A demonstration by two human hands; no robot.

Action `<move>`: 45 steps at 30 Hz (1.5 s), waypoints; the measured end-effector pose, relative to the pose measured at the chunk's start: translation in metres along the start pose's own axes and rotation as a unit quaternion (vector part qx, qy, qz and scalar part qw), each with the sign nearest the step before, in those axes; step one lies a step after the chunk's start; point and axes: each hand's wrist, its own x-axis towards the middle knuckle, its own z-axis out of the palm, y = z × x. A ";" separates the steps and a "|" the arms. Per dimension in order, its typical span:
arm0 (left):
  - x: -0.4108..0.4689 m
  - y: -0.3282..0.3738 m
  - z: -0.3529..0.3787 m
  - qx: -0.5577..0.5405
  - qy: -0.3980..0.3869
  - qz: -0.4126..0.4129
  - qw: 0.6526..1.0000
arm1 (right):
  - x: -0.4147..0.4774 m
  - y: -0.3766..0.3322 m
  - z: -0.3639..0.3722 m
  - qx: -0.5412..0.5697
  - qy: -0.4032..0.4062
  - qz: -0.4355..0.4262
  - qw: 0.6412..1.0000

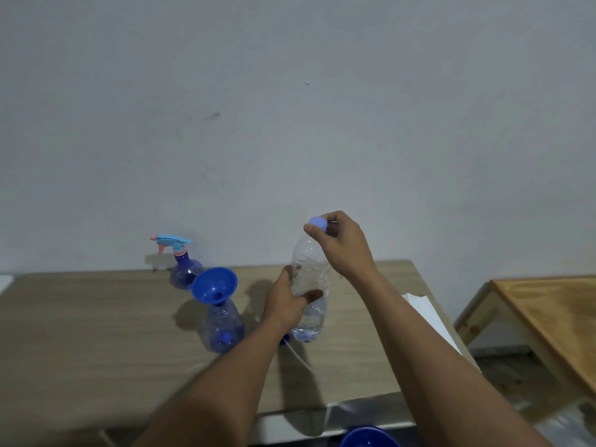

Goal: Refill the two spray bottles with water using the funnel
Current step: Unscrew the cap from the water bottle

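A clear water bottle (310,279) stands upright on the table (96,333). My left hand (285,304) grips its body. My right hand (342,243) pinches its pale blue cap (317,223). To the left stands a blue spray bottle (224,324) without its head, a blue funnel (215,284) seated in its neck. Farther back is a second blue spray bottle (185,269) with its light blue and pink trigger head (172,242) on. A spray head's blue base and white tube (296,351) lie on the table, mostly hidden behind my left forearm.
A grey wall rises right behind the table. White sheets (429,314) lie at the table's right edge. A wooden table (548,311) stands lower to the right. A blue round object (369,438) shows at the bottom edge.
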 end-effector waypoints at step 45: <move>0.001 0.003 0.002 -0.020 0.006 0.007 1.000 | 0.012 0.008 -0.006 0.035 -0.069 -0.013 0.997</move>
